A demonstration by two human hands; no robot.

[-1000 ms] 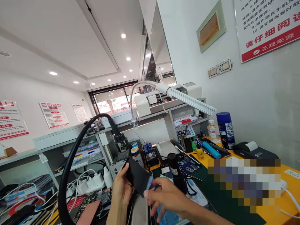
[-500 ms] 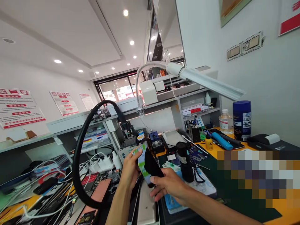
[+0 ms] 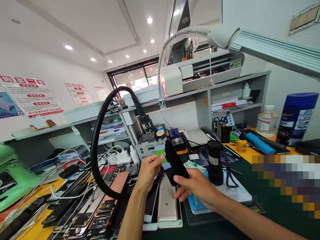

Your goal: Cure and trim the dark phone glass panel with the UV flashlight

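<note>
In the middle of the head view, my left hand (image 3: 149, 166) pinches a green and white card-like piece (image 3: 163, 156) at its left edge. My right hand (image 3: 193, 186) grips the lower end of a dark flat object (image 3: 173, 161), thumb on its face. The piece and the dark object touch or overlap; the dark object's details are too dark to make out. Below the hands lies a gold phone (image 3: 167, 201) with an MI logo. A black cylinder (image 3: 215, 163) with a cord stands to the right of my right hand.
A black flexible tube (image 3: 93, 156) arches on the left over opened phones (image 3: 107, 206) and white cables. A lamp (image 3: 275, 50) hangs at upper right. A yellow bottle (image 3: 241, 144), clear bottle (image 3: 267, 121) and blue can (image 3: 297, 120) stand at the right. A mint-green object (image 3: 20, 180) is at far left.
The camera view has shifted. The green and white piece, earlier lying along the dark object's side under both thumbs, now shows its face in my left hand; my right thumb is only on the dark object.
</note>
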